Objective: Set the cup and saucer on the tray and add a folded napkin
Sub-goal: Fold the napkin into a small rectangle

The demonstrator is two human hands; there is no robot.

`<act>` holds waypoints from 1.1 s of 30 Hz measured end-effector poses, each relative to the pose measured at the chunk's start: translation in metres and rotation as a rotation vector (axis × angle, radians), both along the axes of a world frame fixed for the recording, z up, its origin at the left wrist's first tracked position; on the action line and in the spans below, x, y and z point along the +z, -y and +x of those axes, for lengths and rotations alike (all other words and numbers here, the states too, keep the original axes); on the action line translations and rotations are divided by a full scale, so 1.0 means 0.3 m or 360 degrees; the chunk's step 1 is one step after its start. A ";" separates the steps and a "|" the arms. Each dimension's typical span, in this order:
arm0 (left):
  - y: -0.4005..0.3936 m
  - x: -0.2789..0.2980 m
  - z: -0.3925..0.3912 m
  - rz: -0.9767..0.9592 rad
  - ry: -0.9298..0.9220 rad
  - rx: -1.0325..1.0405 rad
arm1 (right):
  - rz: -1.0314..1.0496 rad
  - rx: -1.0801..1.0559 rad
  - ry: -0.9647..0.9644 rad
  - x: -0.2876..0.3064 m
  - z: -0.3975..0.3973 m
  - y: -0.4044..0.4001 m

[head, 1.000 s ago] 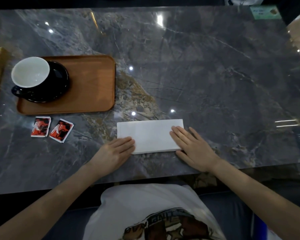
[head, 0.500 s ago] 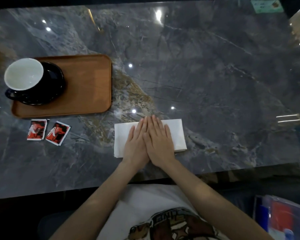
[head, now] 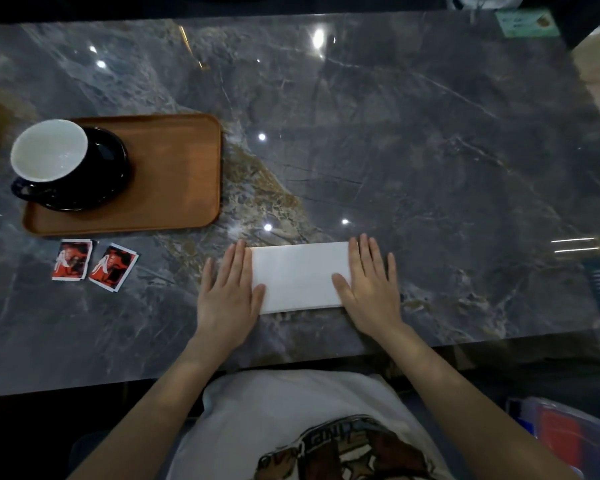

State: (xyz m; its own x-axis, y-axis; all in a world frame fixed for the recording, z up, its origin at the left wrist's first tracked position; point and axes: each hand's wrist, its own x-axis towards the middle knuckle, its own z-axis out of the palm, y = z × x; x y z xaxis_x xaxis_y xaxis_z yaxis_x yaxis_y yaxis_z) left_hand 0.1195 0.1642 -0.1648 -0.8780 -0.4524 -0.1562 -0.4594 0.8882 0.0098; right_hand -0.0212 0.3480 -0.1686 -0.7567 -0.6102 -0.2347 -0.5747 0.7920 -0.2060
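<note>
Napkin (head: 300,277) is pressed flat on counter (head: 430,150) by both hands, slid apart from middle to ends (left hand (head: 227,292), right hand (head: 371,289), grip released). Fold's done; tray (head: 174,174) w/ cup (head: 49,150) waits.

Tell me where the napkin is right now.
In the head view the napkin lies flat on the marble table, near its front edge, between the left hand and right hand, right of the tray.
</note>
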 end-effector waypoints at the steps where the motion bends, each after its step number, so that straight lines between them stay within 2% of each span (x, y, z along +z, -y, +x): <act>1: -0.010 0.008 -0.007 0.0000 -0.0009 0.0039 | -0.0038 -0.0010 0.0026 0.006 -0.002 0.001; 5: -0.058 0.032 -0.043 0.0064 -0.0056 0.0162 | -0.0250 -0.0151 0.0049 0.036 -0.019 0.016; 9: -0.115 0.018 -0.078 0.0143 -0.0099 -0.0036 | -0.0230 -0.0144 0.0143 0.058 -0.062 0.019; 12: -0.140 -0.009 -0.080 0.0197 -0.0100 -0.0063 | -0.0277 -0.0156 0.0155 0.075 -0.070 0.012; 16: -0.134 -0.022 -0.074 0.0250 -0.0127 -0.0078 | -0.0539 -0.0315 0.0243 0.090 -0.076 0.021; 18: -0.127 -0.022 -0.074 0.0257 -0.0137 -0.0110 | -0.0690 -0.0439 0.0349 0.107 -0.081 0.034; 23: -0.090 -0.022 -0.066 0.0346 -0.0147 -0.0231 | -0.0867 -0.0700 0.0848 0.142 -0.096 0.061; 27: -0.073 0.016 -0.083 0.0465 -0.0028 -0.0222 | -0.0999 -0.0920 0.1132 0.173 -0.118 0.077; 33: -0.198 0.051 -0.083 0.0539 -0.0034 -0.0251 | -0.0956 -0.0969 0.1203 0.191 -0.140 0.098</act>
State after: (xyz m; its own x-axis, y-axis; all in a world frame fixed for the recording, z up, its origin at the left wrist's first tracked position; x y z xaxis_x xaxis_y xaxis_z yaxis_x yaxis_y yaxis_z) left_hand 0.0945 0.2236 -0.1495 -0.9375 -0.2371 -0.2546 -0.3136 0.8928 0.3233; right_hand -0.0632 0.3186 -0.1113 -0.7547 -0.3577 -0.5500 0.3032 0.5533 -0.7759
